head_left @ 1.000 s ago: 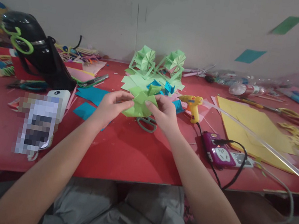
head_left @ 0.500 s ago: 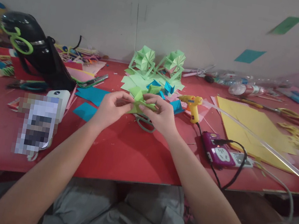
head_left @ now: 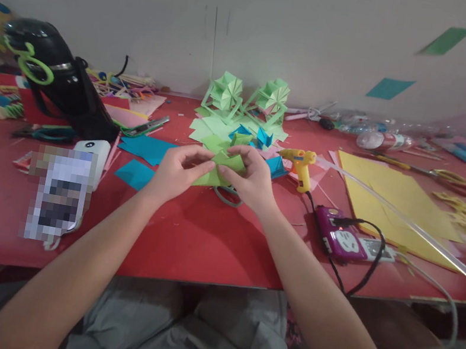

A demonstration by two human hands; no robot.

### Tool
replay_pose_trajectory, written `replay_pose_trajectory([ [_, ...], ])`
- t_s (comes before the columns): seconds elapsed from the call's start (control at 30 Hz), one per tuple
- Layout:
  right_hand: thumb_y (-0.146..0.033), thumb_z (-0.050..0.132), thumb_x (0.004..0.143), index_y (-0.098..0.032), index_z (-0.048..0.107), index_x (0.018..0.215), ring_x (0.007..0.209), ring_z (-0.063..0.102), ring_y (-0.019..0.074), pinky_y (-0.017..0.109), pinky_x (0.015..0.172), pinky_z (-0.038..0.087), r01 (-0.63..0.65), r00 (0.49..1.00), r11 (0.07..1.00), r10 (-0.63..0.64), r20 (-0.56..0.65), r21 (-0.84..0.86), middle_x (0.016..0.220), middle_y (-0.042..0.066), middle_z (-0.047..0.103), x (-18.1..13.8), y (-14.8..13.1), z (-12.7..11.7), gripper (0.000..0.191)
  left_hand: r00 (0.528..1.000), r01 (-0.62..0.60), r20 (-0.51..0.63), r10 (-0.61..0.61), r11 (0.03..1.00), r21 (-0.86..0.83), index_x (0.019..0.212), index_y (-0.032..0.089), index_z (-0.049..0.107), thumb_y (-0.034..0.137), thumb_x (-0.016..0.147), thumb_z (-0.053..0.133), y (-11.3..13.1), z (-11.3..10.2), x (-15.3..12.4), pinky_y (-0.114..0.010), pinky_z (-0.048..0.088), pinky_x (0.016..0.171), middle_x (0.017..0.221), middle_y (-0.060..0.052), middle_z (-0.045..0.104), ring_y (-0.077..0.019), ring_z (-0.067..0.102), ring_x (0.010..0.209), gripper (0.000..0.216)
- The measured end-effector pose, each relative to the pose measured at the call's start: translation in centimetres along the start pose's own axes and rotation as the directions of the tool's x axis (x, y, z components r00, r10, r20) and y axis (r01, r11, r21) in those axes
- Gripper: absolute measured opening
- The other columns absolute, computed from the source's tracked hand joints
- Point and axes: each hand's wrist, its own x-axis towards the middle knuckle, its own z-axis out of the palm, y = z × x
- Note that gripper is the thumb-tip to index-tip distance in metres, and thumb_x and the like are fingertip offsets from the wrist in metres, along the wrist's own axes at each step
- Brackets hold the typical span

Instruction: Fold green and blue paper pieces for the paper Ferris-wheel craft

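A folded light green paper piece (head_left: 217,170) sits between both hands, just above the red table (head_left: 186,232). My left hand (head_left: 179,170) pinches its left side with fingers closed. My right hand (head_left: 247,177) pinches its top and right side. Grey scissors (head_left: 226,195) lie on the table under my right hand. Behind the hands lie more green paper sheets and two green folded paper wheels (head_left: 246,97), with small blue folded pieces (head_left: 262,137) among them.
A yellow glue gun (head_left: 301,166) lies to the right, with a purple power strip (head_left: 341,239) and black cord nearer me. Yellow paper sheets (head_left: 394,203) are farther right. Blue paper (head_left: 142,149), a white device (head_left: 92,153) and a black helmet (head_left: 52,73) lie left.
Both hands have turned and refolded the green paper, bringing their fingertips closer together. The paper went from spread flat to bunched, then to a flatter fold.
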Motion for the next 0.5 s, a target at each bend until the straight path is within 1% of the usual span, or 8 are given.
replay_pose_trajectory([
  [0.07,-0.037,0.075,0.078,-0.019,0.066,0.1,0.08,0.059,0.0146,0.027,0.071,0.047,-0.003,1.0,1.0,0.003,0.008,0.017,0.09,0.002,0.066,-0.02,0.0,0.02,0.03,1.0,-0.017,-0.008,0.017,1.0,0.025,0.088,0.018,0.072,0.037,0.079,0.076,0.03,0.07,-0.03,-0.03,0.056,0.073,0.086,-0.005,0.074,-0.0199,0.069,0.082,0.021],
  [0.17,-0.043,0.071,0.082,-0.018,0.07,0.092,0.071,0.055,0.0131,0.027,0.065,0.045,-0.048,0.999,0.999,0.048,-0.004,0.001,0.078,0.001,0.064,-0.04,0.03,0.03,0.026,1.0,-0.024,-0.002,0.024,0.999,0.035,0.086,0.018,0.071,0.037,0.08,0.075,0.16,0.19,-0.09,-0.03,0.056,0.073,0.084,-0.004,0.074,-0.0199,0.07,0.081,0.02],
  [0.37,-0.045,0.074,0.08,-0.018,0.073,0.087,0.069,0.054,0.0131,0.027,0.062,0.044,-0.065,0.998,0.998,0.065,-0.018,0.021,0.076,0.001,0.065,0.01,-0.05,0.02,0.028,1.0,-0.02,0.002,0.02,0.999,0.028,0.084,0.018,0.069,0.034,0.079,0.075,0.4,0.32,-0.17,-0.027,0.055,0.07,0.081,-0.003,0.073,-0.0177,0.069,0.079,0.017],
  [0.5,-0.044,0.075,0.078,-0.019,0.074,0.087,0.07,0.056,0.0132,0.026,0.061,0.045,-0.096,0.995,0.993,0.097,-0.003,0.069,0.078,0.001,0.066,0.07,-0.1,0.09,0.027,1.0,-0.012,0.01,0.011,1.0,0.019,0.082,0.018,0.068,0.037,0.079,0.075,0.43,0.28,-0.13,-0.027,0.054,0.069,0.08,-0.003,0.073,-0.0177,0.069,0.077,0.02],
])
